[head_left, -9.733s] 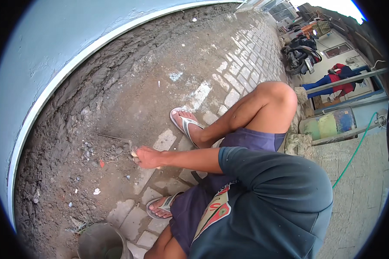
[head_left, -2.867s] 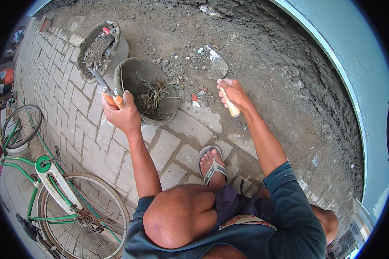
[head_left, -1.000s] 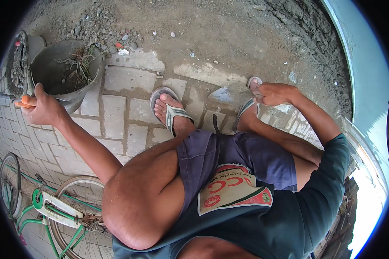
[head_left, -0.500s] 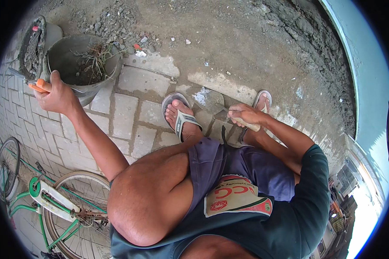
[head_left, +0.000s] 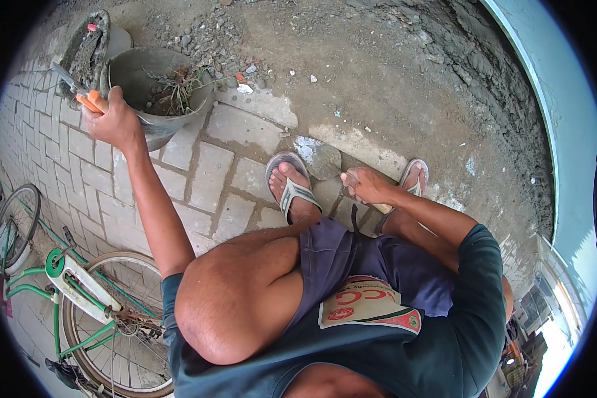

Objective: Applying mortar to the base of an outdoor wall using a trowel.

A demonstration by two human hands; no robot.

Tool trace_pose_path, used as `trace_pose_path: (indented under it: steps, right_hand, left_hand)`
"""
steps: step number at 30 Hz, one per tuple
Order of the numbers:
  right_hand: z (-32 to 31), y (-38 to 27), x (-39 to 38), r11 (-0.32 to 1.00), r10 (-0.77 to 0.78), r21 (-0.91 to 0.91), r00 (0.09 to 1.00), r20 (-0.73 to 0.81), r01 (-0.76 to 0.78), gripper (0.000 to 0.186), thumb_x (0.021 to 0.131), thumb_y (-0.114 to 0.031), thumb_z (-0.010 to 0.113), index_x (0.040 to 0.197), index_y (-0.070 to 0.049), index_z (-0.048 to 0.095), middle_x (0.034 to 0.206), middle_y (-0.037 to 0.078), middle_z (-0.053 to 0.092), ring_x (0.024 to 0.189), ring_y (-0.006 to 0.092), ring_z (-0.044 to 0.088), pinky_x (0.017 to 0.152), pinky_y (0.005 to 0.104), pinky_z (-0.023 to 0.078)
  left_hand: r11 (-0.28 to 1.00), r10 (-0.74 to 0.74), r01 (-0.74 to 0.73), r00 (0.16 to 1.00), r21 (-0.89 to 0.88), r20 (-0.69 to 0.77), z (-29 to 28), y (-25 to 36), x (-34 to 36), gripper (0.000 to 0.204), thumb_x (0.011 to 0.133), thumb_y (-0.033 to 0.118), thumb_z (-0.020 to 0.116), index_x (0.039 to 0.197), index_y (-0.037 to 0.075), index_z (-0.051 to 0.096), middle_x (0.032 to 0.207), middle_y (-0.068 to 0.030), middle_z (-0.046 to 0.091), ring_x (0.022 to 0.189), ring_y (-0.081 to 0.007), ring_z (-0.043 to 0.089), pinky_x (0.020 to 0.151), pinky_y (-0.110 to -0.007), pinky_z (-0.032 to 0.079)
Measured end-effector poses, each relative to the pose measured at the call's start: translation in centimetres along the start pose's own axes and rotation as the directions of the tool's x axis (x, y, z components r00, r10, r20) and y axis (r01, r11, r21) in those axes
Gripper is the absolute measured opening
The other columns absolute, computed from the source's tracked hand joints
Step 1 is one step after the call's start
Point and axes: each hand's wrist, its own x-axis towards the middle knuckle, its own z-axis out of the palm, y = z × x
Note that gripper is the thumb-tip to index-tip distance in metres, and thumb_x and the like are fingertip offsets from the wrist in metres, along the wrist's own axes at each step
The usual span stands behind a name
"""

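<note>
My left hand [head_left: 118, 123] is closed around an orange-handled tool [head_left: 93, 101]. Its grey metal blade points up and left, beside the near rim of a dark bucket [head_left: 192, 119]. Inside that bucket lie uprooted weeds [head_left: 176, 89] with dry roots. Low between my feet, my right hand [head_left: 368, 184] grips a trowel by its pale wooden handle [head_left: 383, 208]; the hand mostly hides the blade. Just left of that hand is a rounded grey patch [head_left: 325, 162] at the paving's edge.
A mortar-crusted container [head_left: 86, 56] stands behind the bucket. Grey paving blocks [head_left: 212, 176] meet bare dirt [head_left: 378, 86] with gravel. A pale blue wall [head_left: 564, 99] rises at right. A green and white bicycle [head_left: 79, 298] is at lower left. My sandalled feet [head_left: 292, 186] flank the work spot.
The view has shifted, so bucket and paving sit farther right. The left hand's tool has tilted, its blade now pointing more upward. The trowel blade, visible before, is now mostly hidden.
</note>
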Motion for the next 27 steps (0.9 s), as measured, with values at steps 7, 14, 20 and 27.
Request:
trace_pose_path:
  steps: [7, 14, 20, 27]
  right_hand:
    - [2.9, -2.7, 3.7, 0.983, -0.173, -0.084, 0.973, -0.154, 0.161, 0.052, 0.1, -0.041, 0.039, 0.083, 0.005, 0.055, 0.07, 0.023, 0.059, 0.065, 0.0391, 0.06, 0.069, 0.0489, 0.046]
    - [2.4, -9.4, 5.2, 0.975, -0.221, -0.01, 0.97, -0.104, 0.222, 0.05, 0.1, -0.042, 0.04, 0.084, 0.003, 0.056, 0.073, 0.014, 0.061, 0.056, 0.0241, 0.06, 0.053, 0.0399, 0.049]
    - [-3.8, -11.7, 3.4, 0.929, -0.169, 0.34, 0.985, 0.035, 0.148, 0.045, 0.099, -0.04, 0.043, 0.092, 0.003, 0.055, 0.074, 0.012, 0.058, 0.061, 0.0201, 0.059, 0.053, 0.0354, 0.048]
    - [-4.9, 0.2, -2.3, 0.989, -0.146, -0.042, 0.924, -0.353, 0.14, 0.041, 0.099, -0.038, 0.043, 0.101, 0.003, 0.05, 0.078, 0.018, 0.061, 0.069, 0.0321, 0.063, 0.064, 0.0434, 0.049]
  left_hand:
    - [0.998, -0.002, -0.003, 0.998, 0.066, 0.066, -0.7, 0.0, 0.9, 0.028, 0.069, 0.019, 0.068, 0.08, -0.002, 0.055, 0.072, -0.0131, 0.055, 0.066, -0.0284, 0.053, 0.067, -0.041, 0.043]
    - [0.997, -0.057, 0.05, 0.989, 0.054, 0.138, -1.2, 0.1, 1.1, 0.03, 0.068, 0.022, 0.067, 0.082, -0.003, 0.057, 0.074, -0.0145, 0.059, 0.067, -0.0287, 0.056, 0.068, -0.04, 0.045]
    - [0.999, -0.021, 0.018, 0.994, 0.027, 0.104, -1.3, 1.1, 0.4, 0.03, 0.069, 0.021, 0.067, 0.084, -0.002, 0.057, 0.073, -0.013, 0.058, 0.067, -0.027, 0.055, 0.068, -0.04, 0.045]
    - [0.999, 0.01, -0.013, 0.996, 0.039, 0.087, -1.1, 1.3, -0.1, 0.03, 0.07, 0.019, 0.068, 0.086, -0.002, 0.056, 0.073, -0.0109, 0.057, 0.065, -0.0236, 0.053, 0.066, -0.038, 0.044]
